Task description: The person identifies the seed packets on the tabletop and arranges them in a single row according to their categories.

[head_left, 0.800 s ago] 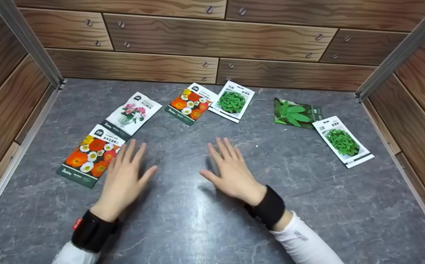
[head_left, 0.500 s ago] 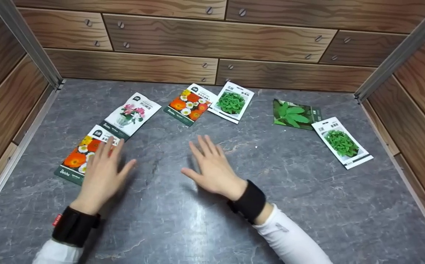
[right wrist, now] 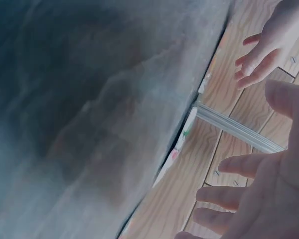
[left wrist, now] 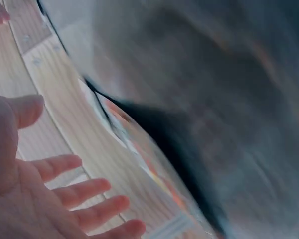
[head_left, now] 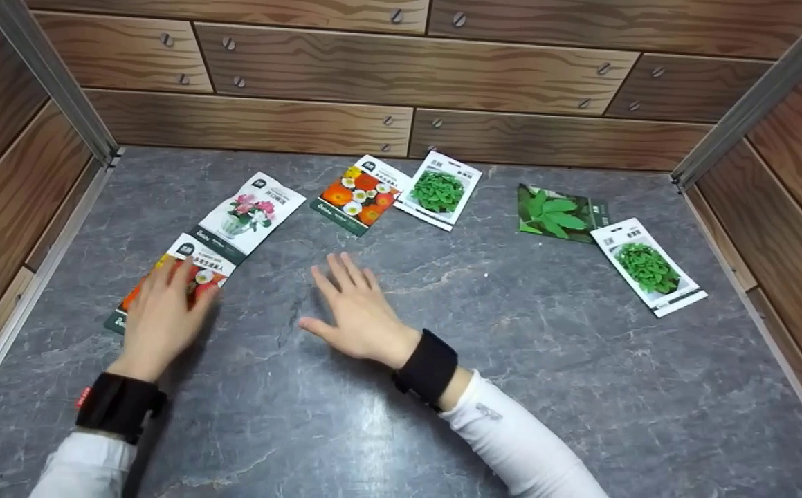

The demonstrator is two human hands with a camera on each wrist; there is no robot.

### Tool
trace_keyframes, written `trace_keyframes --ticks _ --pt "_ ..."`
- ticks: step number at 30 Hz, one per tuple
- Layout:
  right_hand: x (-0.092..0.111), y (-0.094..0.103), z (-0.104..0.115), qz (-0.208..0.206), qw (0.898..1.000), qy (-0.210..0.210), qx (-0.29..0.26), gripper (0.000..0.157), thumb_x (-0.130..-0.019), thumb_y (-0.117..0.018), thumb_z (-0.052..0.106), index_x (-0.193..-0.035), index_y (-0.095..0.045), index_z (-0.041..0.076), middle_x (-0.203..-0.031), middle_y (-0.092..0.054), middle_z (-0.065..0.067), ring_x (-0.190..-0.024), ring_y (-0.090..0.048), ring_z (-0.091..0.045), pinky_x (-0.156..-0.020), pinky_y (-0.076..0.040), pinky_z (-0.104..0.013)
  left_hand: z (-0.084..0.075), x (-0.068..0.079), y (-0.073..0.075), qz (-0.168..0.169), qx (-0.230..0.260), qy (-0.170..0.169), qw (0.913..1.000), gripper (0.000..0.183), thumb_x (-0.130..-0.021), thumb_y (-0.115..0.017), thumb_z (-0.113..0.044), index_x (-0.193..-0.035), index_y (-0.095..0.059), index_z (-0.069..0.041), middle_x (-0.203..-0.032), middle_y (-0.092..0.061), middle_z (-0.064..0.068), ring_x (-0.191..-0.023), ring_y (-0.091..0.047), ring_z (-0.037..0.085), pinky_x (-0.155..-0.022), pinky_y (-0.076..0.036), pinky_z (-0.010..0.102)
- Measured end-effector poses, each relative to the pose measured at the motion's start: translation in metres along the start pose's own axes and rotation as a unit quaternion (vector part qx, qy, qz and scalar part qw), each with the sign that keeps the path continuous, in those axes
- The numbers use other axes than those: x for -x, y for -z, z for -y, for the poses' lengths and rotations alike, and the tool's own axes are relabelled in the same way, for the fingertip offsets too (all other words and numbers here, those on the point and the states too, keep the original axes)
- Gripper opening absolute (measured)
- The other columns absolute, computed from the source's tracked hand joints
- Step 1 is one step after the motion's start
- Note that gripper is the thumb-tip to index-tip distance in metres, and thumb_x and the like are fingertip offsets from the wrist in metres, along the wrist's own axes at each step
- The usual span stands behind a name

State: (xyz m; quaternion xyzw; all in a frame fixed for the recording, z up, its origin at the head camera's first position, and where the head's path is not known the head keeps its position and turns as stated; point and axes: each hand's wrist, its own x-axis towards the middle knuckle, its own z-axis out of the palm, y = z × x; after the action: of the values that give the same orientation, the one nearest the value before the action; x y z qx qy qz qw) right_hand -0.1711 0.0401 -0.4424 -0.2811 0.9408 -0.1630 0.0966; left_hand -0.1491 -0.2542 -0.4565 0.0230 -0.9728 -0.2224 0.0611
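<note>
My left hand (head_left: 163,315) hovers over the near-left seed packet (head_left: 189,259), which shows orange and white poppies, and covers much of its picture. In the left wrist view the fingers of that hand are spread, with nothing between them. Just behind lies a white seed packet with pink flowers (head_left: 252,216), its lower end meeting the poppy packet. My right hand (head_left: 361,310) is over the grey tabletop, fingers extended and thumb out to the side, holding nothing. Beyond it lie a second poppy seed packet (head_left: 359,196) and a white packet with a green leafy plant (head_left: 440,191), overlapping.
On the right, a dark green leaf packet (head_left: 556,213) touches another white leafy-plant packet (head_left: 648,268). Wood-patterned walls (head_left: 414,69) enclose the grey tabletop (head_left: 511,346) at the back and sides, with metal posts (head_left: 61,90) in the corners.
Both hands have moved left. The left hand has come over the near-left poppy packet, and the right hand has drifted toward the middle-left of the tabletop. The packets have stayed put.
</note>
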Motion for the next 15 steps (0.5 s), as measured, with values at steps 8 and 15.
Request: trace_keyframes --ticks 8,15 --pt "-0.013 -0.005 0.009 0.013 1.000 0.000 -0.002 0.082 -0.106 -0.048 0.061 -0.168 -0.024 0.014 -0.178 -0.015 -0.017 -0.168 -0.010 -0.034 -0.135 -0.017 -0.059 0.036 -0.020 0.015 0.077 -0.013 0.079 0.9938 0.065 -0.110 -0.048 -0.029 -0.160 -0.027 0.006 -0.163 -0.021 0.044 -0.144 -0.025 0.070 -0.110 -0.029 0.087" --pt "-0.023 -0.010 0.018 0.013 1.000 0.005 -0.015 0.080 -0.106 -0.050 0.059 -0.167 -0.028 0.014 -0.177 -0.022 -0.016 -0.167 -0.017 -0.034 -0.135 -0.021 -0.057 0.044 -0.026 0.021 0.135 -0.031 0.101 0.9852 0.078 -0.107 -0.057 -0.033 -0.160 -0.021 0.011 -0.156 -0.025 0.048 -0.137 -0.031 0.070 -0.107 -0.037 0.081"
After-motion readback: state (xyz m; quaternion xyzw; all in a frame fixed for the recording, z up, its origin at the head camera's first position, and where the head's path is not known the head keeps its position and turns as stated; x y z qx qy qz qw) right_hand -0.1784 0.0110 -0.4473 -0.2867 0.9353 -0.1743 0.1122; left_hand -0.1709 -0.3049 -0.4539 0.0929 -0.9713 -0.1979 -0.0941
